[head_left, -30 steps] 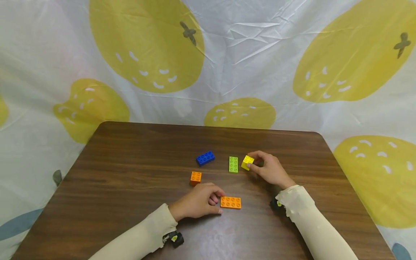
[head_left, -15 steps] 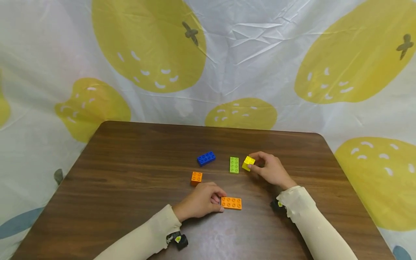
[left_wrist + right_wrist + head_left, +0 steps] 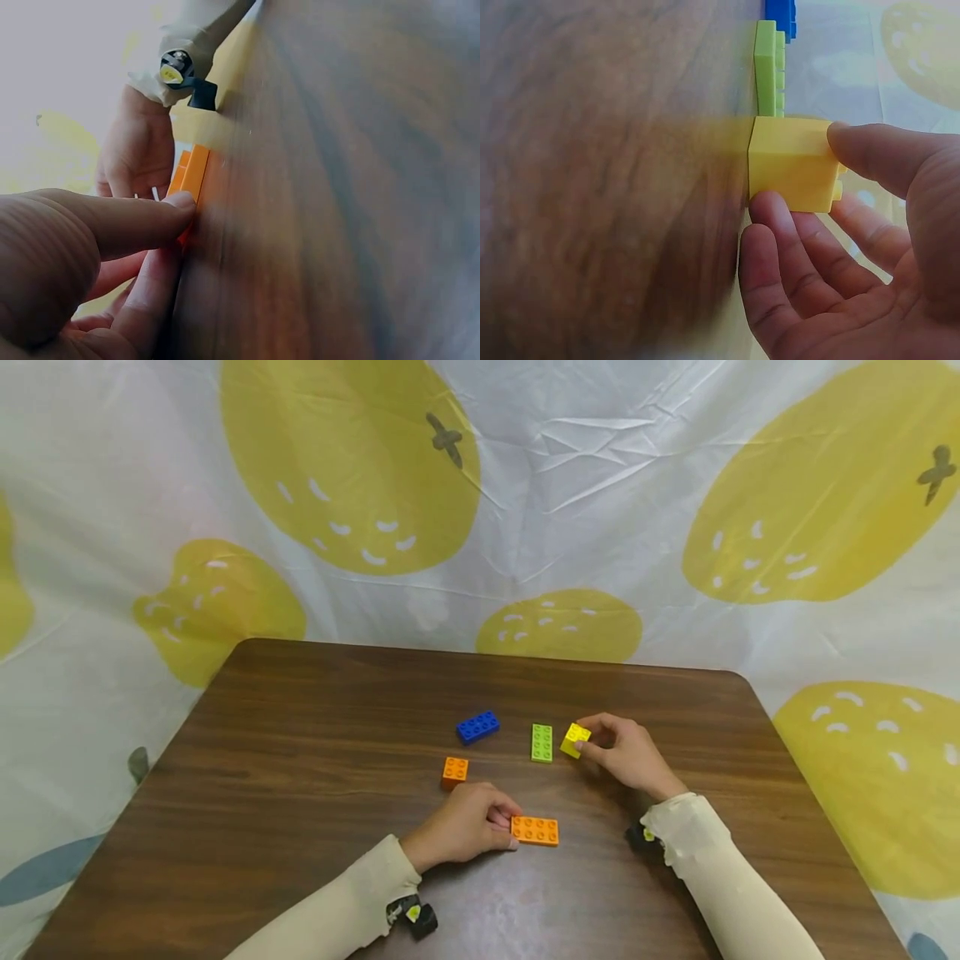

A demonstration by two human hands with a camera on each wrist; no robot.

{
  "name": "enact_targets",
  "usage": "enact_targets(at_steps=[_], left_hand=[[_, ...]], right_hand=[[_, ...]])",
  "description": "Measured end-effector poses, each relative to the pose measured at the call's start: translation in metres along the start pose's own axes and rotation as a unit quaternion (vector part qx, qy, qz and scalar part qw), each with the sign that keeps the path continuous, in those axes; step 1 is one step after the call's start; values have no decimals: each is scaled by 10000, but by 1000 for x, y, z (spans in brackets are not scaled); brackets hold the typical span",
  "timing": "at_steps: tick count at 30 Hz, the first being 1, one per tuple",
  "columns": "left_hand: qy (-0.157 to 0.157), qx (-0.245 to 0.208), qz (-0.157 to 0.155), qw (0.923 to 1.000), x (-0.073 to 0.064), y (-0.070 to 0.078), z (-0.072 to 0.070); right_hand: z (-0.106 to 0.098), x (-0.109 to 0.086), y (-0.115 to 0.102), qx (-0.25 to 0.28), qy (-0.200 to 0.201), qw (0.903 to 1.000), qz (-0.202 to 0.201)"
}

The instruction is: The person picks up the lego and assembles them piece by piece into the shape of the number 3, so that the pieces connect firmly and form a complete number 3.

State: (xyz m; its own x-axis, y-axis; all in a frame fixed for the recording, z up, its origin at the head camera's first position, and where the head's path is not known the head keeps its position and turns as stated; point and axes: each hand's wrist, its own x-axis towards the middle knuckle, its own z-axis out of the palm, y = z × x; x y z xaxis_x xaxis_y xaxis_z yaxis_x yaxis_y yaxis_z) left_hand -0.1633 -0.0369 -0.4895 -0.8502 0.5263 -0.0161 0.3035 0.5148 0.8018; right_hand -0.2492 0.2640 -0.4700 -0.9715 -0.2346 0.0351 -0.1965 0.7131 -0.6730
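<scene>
Near the front middle of the table lies a thin orange eight-stud toy brick [image 3: 535, 831]. My left hand [image 3: 463, 828] pinches its left end; in the left wrist view the thumb [image 3: 150, 221] presses one side of the orange brick, with fingers behind it. Farther back on the right, my right hand [image 3: 628, 753] grips a yellow four-stud brick [image 3: 575, 740]. The right wrist view shows the thumb [image 3: 877, 154] on one side of the yellow brick and fingertips on the opposite side. That brick's base appears to touch the tabletop.
A flat light green brick [image 3: 542, 743] lies just left of the yellow one. Left of it is a blue eight-stud brick [image 3: 477, 727]. A taller orange four-stud brick [image 3: 454, 772] stands just beyond my left hand. A fruit-print cloth [image 3: 510, 527] hangs behind the brown table [image 3: 315, 735].
My left thumb and fingers have drawn slightly closer onto the end of the flat orange brick. The right hand stays on the yellow brick; the head view has shifted a little.
</scene>
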Motion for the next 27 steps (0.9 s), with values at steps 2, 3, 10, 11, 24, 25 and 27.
enact_targets(at_steps=[2,3,10,11,24,25,27], left_hand=[[24,3,9,10000,0,1,0],[35,2,9,10000,0,1,0],[30,-85,-58,9999,-2,3,-1],[41,-85,-53,9999,-2,4,-1],[-20,-20,-124,9999,-3,3,-2],[-25,-11,-135,9999,-3,3,-2],[-46,4,-173,9998,-3,4,-3]], right_hand=[[-1,-1,0,-2,7,10000,-21],[-1,-2,0,4,33,10000,-12],[-2,-6,-2,-18,71,10000,-25],[-3,-7,-3,-6,58,10000,-46],[2,-21,-20,367,36,9986,-372],[3,-22,-22,389,28,9984,-405],[4,-25,-24,443,8,9979,-467]])
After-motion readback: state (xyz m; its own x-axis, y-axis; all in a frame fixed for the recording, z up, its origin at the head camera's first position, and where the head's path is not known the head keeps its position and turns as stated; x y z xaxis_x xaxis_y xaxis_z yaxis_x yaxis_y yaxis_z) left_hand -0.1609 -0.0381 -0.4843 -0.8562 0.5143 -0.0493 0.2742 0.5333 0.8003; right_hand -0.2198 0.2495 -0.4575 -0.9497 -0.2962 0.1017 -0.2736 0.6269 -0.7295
